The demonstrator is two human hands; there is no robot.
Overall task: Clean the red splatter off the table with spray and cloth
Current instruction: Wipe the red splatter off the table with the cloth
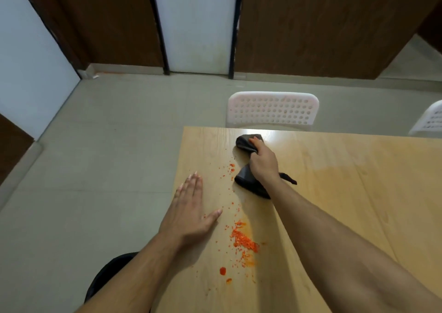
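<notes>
Red-orange splatter (242, 239) runs in a line of bits and smears along the left part of the light wooden table (346, 193), thickest near the front. My right hand (263, 162) grips a dark grey cloth (246, 143) pressed on the tabletop near the far edge, just beyond the top of the splatter line. More of the cloth bunches under my wrist. My left hand (191, 207) lies flat, fingers straight, at the table's left edge beside the splatter. No spray bottle is in view.
A white perforated plastic chair (272, 109) stands behind the table's far edge, and part of a second one (430, 121) shows at the right. Tiled floor lies to the left. A dark round seat (107, 277) sits below the left front corner.
</notes>
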